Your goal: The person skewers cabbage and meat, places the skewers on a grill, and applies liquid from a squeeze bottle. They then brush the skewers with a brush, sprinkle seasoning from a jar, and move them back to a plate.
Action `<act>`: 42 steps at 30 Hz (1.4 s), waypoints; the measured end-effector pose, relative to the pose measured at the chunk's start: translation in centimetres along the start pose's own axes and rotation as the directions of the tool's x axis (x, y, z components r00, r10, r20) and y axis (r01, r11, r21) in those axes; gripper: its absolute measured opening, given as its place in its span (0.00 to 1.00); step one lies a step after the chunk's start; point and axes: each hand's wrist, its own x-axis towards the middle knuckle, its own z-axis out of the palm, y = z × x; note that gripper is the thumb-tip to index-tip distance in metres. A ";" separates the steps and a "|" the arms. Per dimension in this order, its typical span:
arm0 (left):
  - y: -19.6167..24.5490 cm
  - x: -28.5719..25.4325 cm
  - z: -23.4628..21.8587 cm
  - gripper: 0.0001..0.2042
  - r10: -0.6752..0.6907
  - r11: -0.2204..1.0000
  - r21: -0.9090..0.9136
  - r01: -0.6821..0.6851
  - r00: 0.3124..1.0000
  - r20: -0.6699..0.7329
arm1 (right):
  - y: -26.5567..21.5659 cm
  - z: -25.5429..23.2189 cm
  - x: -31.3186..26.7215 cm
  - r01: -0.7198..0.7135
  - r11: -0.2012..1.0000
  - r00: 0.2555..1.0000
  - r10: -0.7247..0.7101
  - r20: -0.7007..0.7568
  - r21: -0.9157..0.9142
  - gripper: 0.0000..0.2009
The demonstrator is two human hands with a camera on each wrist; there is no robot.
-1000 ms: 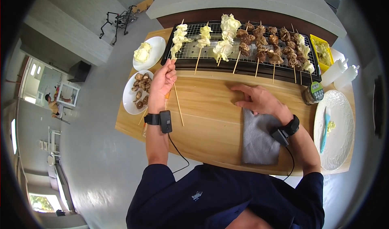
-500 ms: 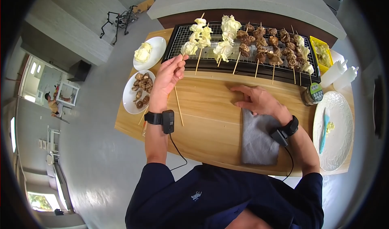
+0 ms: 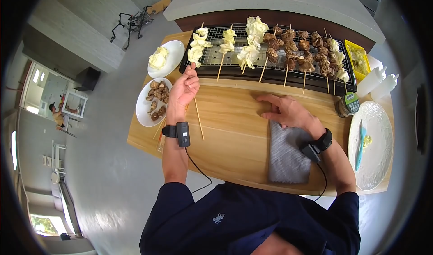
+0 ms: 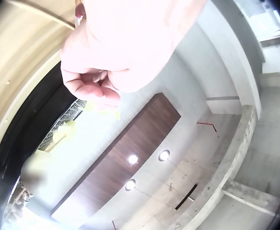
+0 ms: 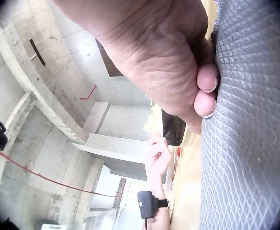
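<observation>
Cabbage skewer (image 3: 196, 46) in use: pale, leafy pieces threaded on a wooden stick stood at the far left end of a black grill (image 3: 234, 74), over its wire mesh, with the stick's lower end towards the person. The left hand (image 3: 185, 89) had hold of that end just below the lowest leaf, fingers curled inward and tips closed in a pinch; how the thumb met the stick could not be told. Tending the row of skewers appeared to be the step in hand, with this one being placed or turned; whether it lay on the mesh or hung slightly above it could not be told. To its right came a second cabbage skewer (image 3: 228, 41), apart from it, and further along several mushroom skewers (image 3: 307, 64). The next move seemed to call for settling the leaves flat on the wire, clear of the neighbouring skewer, before loosening the pinch. The left forearm reached straight forward over the wooden table (image 3: 234, 133), inner wrist apparently turned upward, beside a bare stick (image 3: 199, 120) lying on the wood. The right hand (image 3: 291, 111) rested well away from the grilling, at the top edge of a grey cloth (image 3: 290, 158); its forearm angled inward, its fingers were loosely bent and gripped nothing, and two fingertips touched the cloth.
</observation>
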 end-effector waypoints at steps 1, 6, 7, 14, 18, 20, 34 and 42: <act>0.2 0.0 -0.1 0.13 0.028 0.997 0.066 -0.026 0.999 -0.024 | -0.1 0.0 0.0 -0.001 1.000 1.000 0.001 0.000 -0.003 0.25; 0.5 -0.7 0.9 0.14 0.274 0.816 0.568 -0.109 0.938 -0.214 | 0.1 0.1 0.1 0.008 1.000 1.000 -0.008 -0.004 -0.005 0.24; 0.4 -1.0 1.5 0.14 0.373 0.662 0.743 -0.102 0.904 -0.209 | 0.1 0.1 0.0 0.011 1.000 1.000 -0.011 -0.008 -0.006 0.24; -1.0 -0.9 4.3 0.16 0.514 0.203 0.979 -0.025 0.854 -0.085 | -0.1 0.0 0.0 -0.010 1.000 1.000 0.010 0.003 -0.012 0.24; -1.5 -0.5 5.9 0.16 0.470 0.256 0.966 -0.042 0.879 -0.086 | 0.2 0.0 0.0 0.002 1.000 1.000 -0.002 -0.007 -0.018 0.24; -1.7 0.1 6.5 0.15 0.409 0.256 0.961 -0.106 0.912 -0.008 | 0.0 0.1 0.0 0.002 1.000 1.000 -0.002 -0.008 -0.015 0.24; -0.6 0.1 4.3 0.17 0.190 0.676 0.735 -0.040 0.974 -0.121 | -0.1 -0.1 0.0 -0.011 1.000 1.000 0.012 0.006 -0.012 0.24; 1.0 -0.5 1.9 0.13 0.419 0.398 0.917 -0.021 0.893 -0.161 | -0.5 -0.1 0.0 -0.020 1.000 1.000 0.020 0.003 0.007 0.24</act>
